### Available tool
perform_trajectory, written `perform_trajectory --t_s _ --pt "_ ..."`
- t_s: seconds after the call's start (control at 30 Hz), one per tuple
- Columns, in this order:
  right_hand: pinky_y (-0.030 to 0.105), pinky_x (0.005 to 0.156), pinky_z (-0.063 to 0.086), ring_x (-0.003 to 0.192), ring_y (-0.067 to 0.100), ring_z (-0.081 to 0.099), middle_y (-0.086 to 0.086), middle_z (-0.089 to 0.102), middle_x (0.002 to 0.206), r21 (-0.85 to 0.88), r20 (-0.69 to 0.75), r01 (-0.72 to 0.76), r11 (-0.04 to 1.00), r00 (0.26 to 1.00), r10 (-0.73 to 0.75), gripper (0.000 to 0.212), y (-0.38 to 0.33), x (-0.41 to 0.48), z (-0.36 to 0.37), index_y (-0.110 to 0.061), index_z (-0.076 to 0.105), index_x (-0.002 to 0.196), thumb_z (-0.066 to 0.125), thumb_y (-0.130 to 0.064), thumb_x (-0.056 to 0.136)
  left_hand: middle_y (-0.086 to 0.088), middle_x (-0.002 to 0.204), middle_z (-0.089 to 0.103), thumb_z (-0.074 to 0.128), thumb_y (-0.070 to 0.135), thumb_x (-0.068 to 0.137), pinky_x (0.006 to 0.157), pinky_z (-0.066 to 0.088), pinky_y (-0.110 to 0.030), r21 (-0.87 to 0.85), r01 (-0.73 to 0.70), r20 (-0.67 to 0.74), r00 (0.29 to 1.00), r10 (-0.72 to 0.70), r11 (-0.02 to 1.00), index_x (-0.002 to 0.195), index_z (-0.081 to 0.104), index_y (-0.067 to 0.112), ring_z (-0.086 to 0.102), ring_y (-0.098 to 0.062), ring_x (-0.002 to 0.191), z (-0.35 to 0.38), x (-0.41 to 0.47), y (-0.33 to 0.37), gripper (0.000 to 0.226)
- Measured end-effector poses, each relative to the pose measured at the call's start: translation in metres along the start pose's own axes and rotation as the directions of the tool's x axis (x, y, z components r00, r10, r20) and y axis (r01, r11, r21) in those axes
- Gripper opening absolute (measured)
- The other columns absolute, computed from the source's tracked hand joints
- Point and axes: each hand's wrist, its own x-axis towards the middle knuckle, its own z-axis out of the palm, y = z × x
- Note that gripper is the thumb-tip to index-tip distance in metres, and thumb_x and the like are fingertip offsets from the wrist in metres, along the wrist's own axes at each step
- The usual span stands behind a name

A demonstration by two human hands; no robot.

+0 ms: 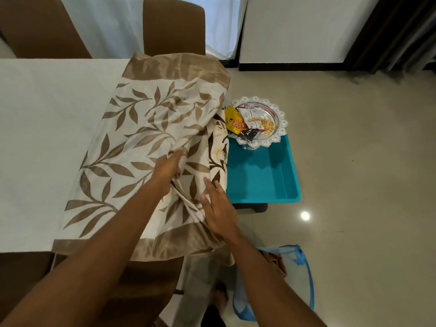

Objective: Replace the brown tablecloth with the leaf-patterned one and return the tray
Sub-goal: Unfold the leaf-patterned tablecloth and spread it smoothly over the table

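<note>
Right now my left hand [168, 168] grips a bunched fold of the leaf-patterned cloth [132, 128], half spread on the table [47, 114], while my right hand [219, 208] lies flat, fingers straight, on it. If I tug too sharply, the end hanging beyond my right hand could sweep the tray [280, 121] of snack packets [238, 121] off the blue tub [259, 175] there.

Soft daylight comes through the sheer curtain [212, 24] at twelve o'clock and leaves the room evenly bright, with a mild sheen on the satin border of the leaf-patterned tablecloth [141, 138] and only faint shadows. A small hard white glare sits on the floor tiles [354, 161] at four o'clock, and the scalloped glass tray [282, 125] at two o'clock glints. Straight lines bow toward the edges, and the forearms [94, 256] at six o'clock look soft and stretched.
</note>
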Motion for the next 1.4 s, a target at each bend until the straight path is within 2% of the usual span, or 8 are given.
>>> perform_trajectory --t_s 0.2,0.43,0.63,0.73,0.87,1.03,1.2,1.4 --pt "0.052 0.125 0.009 0.157 0.019 0.003 -0.006 0.007 0.171 -0.339 0.050 -0.013 0.941 0.998 0.032 0.054 0.015 0.001 -0.007 -0.034 0.021 0.160 0.032 -0.044 0.108 -0.015 0.127 0.060 0.075 0.030 0.086 0.089 0.050 -0.036 0.728 -0.193 0.246 0.969 0.012 0.658 0.127 0.056 0.003 0.059 -0.033 0.112 -0.062 0.011 0.002 0.053" --pt "0.051 0.124 0.018 0.155 0.026 0.019 0.004 0.035 0.163 -0.300 -0.124 -0.296 0.907 0.955 0.270 0.050 0.011 -0.026 -0.022 -0.017 0.039 0.155 0.036 -0.035 0.108 -0.016 0.105 0.075 0.065 0.034 0.094 0.083 0.059 -0.040 0.061 0.192 0.318 0.927 -0.201 0.980 0.122 0.064 0.009 0.072 -0.032 0.099 -0.094 -0.005 0.002 0.037" --pt "0.054 0.117 0.026 0.148 0.030 0.029 0.006 0.037 0.160 -0.333 -0.197 -0.020 0.943 0.979 -0.049 0.048 -0.037 -0.013 0.004 -0.030 0.047 0.144 0.052 -0.035 0.097 -0.010 0.116 0.073 0.074 0.040 0.087 0.098 0.054 -0.041 -0.105 0.163 0.392 0.913 -0.110 0.981 0.126 0.064 0.017 0.070 -0.025 0.107 -0.065 -0.034 -0.019 0.046" --pt "0.057 0.125 0.005 0.156 0.034 0.009 0.006 0.022 0.168 -0.449 0.024 0.060 0.891 0.998 -0.055 0.055 -0.036 -0.004 0.022 -0.032 0.036 0.155 0.041 -0.045 0.101 -0.004 0.117 0.070 0.086 0.033 0.074 0.095 0.053 -0.035 0.257 -0.096 0.365 0.931 -0.004 0.962 0.124 0.063 0.014 0.065 -0.020 0.108 -0.064 -0.037 -0.020 0.058" --pt "0.052 0.126 -0.003 0.158 0.030 0.000 0.004 0.009 0.171 -0.540 0.058 0.067 0.839 0.997 -0.043 0.061 -0.014 -0.008 0.024 -0.032 0.020 0.162 0.021 -0.056 0.105 -0.017 0.135 0.057 0.066 0.028 0.091 0.104 0.045 -0.041 0.800 -0.248 0.244 0.966 0.081 0.547 0.138 0.051 0.007 0.054 -0.034 0.123 -0.074 -0.032 -0.016 0.054" --pt "0.052 0.125 -0.002 0.157 0.027 -0.006 0.000 -0.003 0.171 -0.488 0.003 -0.084 0.869 0.995 0.098 0.060 0.007 -0.012 0.003 -0.037 0.002 0.162 0.017 -0.054 0.107 -0.014 0.110 0.070 0.061 0.027 0.097 0.088 0.053 -0.037 0.226 0.029 0.258 0.962 -0.089 0.974 0.122 0.064 0.007 0.066 -0.026 0.098 -0.120 -0.023 -0.010 0.033" --pt "0.059 0.125 0.002 0.157 0.026 -0.009 0.001 -0.006 0.171 -0.582 0.012 -0.135 0.802 0.984 0.175 0.060 0.003 -0.019 -0.011 -0.027 0.005 0.163 0.020 -0.047 0.109 -0.011 0.103 0.073 0.067 0.039 0.092 0.082 0.057 -0.042 -0.294 0.256 0.156 0.963 -0.219 0.921 0.113 0.068 0.016 0.068 -0.025 0.091 -0.181 -0.010 -0.017 0.031" --pt "0.057 0.123 0.005 0.155 0.031 0.011 0.011 0.022 0.167 -0.445 -0.078 -0.039 0.894 0.997 0.005 0.052 -0.067 -0.006 0.017 -0.023 0.043 0.149 0.049 -0.041 0.101 -0.015 0.114 0.068 0.086 0.023 0.074 0.083 0.058 -0.045 0.153 -0.022 -0.027 0.999 0.026 0.988 0.120 0.062 0.003 0.067 -0.032 0.099 -0.224 -0.009 -0.039 0.055"
